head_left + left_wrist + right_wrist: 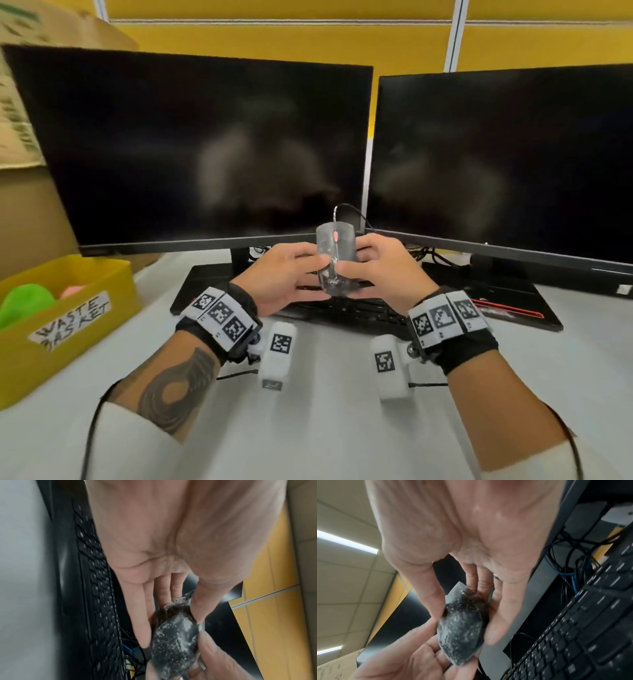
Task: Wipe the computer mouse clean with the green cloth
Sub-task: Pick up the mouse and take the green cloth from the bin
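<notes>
A black wired mouse, speckled with white dust and with a red scroll wheel, is held up in front of the monitors, above the keyboard. My left hand grips its left side, thumb on top and fingers underneath. From the other side my right hand grips it the same way. In the left wrist view the dusty mouse sits between thumb and fingers; the right wrist view shows the mouse likewise. A bright green cloth lies in the yellow box at far left, away from both hands.
The yellow box is labelled "WASTE BASKET" and also holds something pink. A black keyboard lies under the hands. Two dark monitors stand behind. A black pad with red edging lies at right. Cardboard boxes stand far left.
</notes>
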Demonstrator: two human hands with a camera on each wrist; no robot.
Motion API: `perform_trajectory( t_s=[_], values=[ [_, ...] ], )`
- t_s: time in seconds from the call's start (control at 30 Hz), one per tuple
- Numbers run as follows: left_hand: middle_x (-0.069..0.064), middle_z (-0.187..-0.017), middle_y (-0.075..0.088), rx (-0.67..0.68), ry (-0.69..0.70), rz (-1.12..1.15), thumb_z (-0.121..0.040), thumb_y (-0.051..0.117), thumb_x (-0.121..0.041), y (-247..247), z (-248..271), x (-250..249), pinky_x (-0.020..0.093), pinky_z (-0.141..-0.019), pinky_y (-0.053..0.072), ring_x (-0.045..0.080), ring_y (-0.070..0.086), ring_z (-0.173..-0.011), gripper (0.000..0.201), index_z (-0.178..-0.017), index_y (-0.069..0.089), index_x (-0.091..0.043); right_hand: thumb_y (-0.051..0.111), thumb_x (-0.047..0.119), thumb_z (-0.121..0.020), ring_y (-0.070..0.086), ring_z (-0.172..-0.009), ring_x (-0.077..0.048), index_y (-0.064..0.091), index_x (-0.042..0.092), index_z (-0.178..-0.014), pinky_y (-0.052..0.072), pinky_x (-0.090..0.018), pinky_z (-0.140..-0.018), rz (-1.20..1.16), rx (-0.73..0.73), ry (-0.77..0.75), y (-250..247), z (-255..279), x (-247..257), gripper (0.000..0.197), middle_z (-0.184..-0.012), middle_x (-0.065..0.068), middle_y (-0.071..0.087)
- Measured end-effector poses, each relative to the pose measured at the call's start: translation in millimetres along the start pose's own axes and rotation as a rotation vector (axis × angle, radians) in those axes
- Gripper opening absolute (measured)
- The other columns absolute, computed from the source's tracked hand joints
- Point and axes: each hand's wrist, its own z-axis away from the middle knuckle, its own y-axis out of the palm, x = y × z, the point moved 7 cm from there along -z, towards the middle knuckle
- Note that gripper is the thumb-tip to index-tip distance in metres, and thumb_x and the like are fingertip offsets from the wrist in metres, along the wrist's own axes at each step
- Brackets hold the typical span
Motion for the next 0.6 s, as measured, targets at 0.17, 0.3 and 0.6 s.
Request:
perform_trajectory(
  t_s=[0.17, 0.3, 0.6],
  values=[
    [0.019, -0.127, 0.074, -0.076, 0.002, -0.042, -0.107, 0.059, -0.02, -37, 13, 8, 0.05, -0.105, 0.057, 0.036, 0.072, -0.12, 0.029, -0.134, 0.066, -0.01, 0.081, 0.002, -0.085, 0.078, -0.097, -0.033, 0.064, 0.002, -0.116, 0.066, -0.053, -0.077, -0.081, 0.065, 0.016, 38, -11, 3, 0.035, -0.107, -0.018, 0.077],
    [0.007, -0.125, 0.077, -0.192, -0.014, -0.11, -0.105, 0.061, -0.037, -70, 30, 3, 0.043, -0.102, 0.058, 0.022, 0.074, -0.113, 0.029, -0.126, 0.072, -0.021, 0.081, 0.001, -0.083, 0.078, -0.096, -0.036, 0.063, -0.002, -0.115, 0.065, -0.047, -0.07, -0.214, 0.1, 0.035, 68, -14, 4, 0.037, -0.108, -0.023, 0.077],
    [0.002, -0.107, 0.077, -0.656, 0.028, -0.294, -0.103, 0.064, -0.032, -147, 107, -24, 0.029, -0.081, 0.061, 0.015, 0.074, -0.09, 0.019, -0.113, 0.072, -0.017, 0.079, -0.002, -0.084, 0.077, -0.092, -0.041, 0.065, -0.001, -0.112, 0.065, -0.054, -0.075, -0.228, 0.305, -0.073, 126, 8, 23, 0.032, -0.102, -0.022, 0.078]
  ],
)
